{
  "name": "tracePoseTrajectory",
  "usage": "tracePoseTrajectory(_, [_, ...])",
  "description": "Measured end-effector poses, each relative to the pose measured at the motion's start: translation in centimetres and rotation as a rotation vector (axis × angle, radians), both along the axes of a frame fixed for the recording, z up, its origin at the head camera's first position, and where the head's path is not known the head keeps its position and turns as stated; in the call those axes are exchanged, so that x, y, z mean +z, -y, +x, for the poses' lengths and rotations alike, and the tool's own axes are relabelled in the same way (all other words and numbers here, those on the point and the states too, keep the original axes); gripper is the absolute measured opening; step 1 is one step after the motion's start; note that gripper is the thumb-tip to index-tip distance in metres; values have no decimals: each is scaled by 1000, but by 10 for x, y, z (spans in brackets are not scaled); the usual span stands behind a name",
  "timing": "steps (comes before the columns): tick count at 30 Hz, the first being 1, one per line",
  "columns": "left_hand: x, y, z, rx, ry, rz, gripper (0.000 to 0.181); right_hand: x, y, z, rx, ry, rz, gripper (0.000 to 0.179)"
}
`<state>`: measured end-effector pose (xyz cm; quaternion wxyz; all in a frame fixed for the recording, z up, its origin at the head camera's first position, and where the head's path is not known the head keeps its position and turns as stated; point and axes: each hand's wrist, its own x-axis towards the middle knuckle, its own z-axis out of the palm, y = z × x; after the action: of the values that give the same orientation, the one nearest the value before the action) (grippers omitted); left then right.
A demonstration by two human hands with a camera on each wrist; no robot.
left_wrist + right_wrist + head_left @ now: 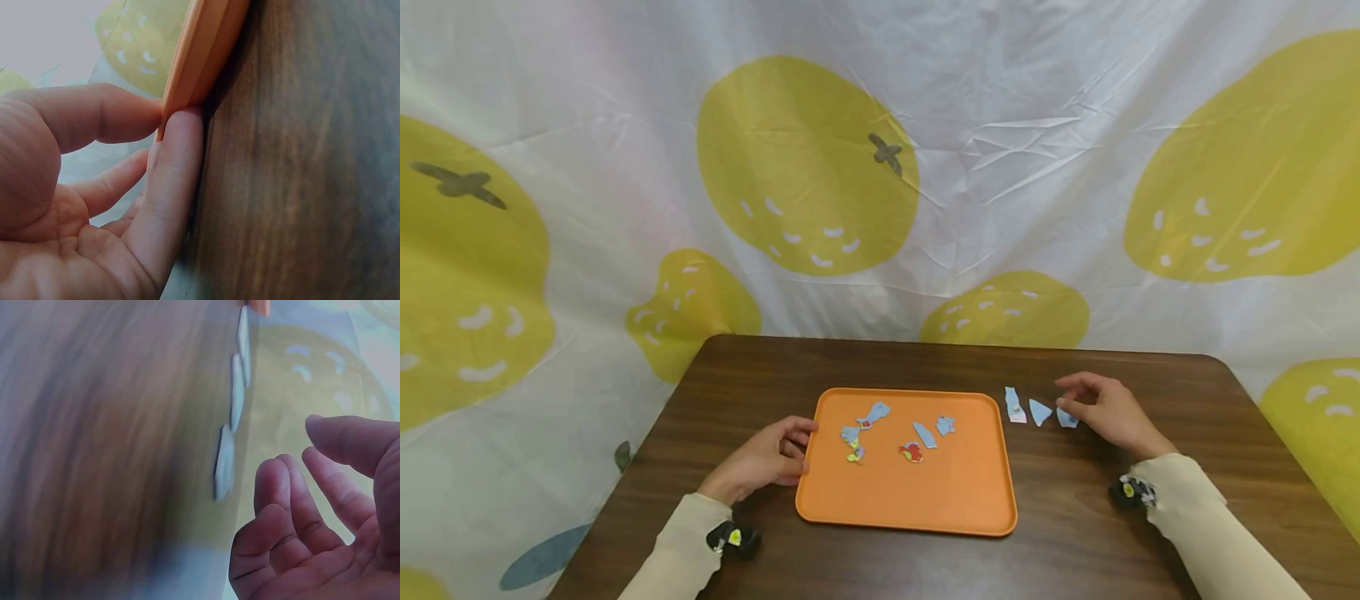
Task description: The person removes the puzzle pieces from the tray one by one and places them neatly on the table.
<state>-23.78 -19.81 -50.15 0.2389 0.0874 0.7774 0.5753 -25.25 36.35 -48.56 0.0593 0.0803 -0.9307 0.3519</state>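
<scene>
My left hand (pixel 767 454) is at the left edge of an orange tray (pixel 955 500). In the left wrist view its thumb and a finger pinch the tray's rim (pixel 200 56). My right hand (pixel 1112 410) hovers by the rightmost of three flat light-blue pieces, nothing between its fingers. That rightmost piece (pixel 1066 418) is partly hidden by the hand. Beside it lie a triangular piece (pixel 1040 412) and a long piece (pixel 1015 406). On the tray are a joined, irregular cluster (pixel 850 437), a red piece (pixel 912 452), a blue strip (pixel 925 434) and a small jagged blue piece (pixel 945 425).
The brown wooden table (pixel 902 575) carries the tray near its middle, with the three loose pieces to the tray's right. Behind the table hangs a white curtain (pixel 1000 167) with yellow fruit prints.
</scene>
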Motion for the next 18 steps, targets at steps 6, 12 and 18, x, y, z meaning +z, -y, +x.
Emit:
tracePoseTrajectory(6, [1, 1, -1, 10, -10, -21, 65, 8, 17, 0, 5, -2, -52, 34])
tracePoseTrajectory(12, [3, -1, -2, 7, -16, -30, 65, 11, 31, 1, 14, 12, -102, 35])
tracePoseTrajectory(18, [0, 0, -1, 15, -18, -25, 64, 12, 48, 2, 43, 4, -141, 32])
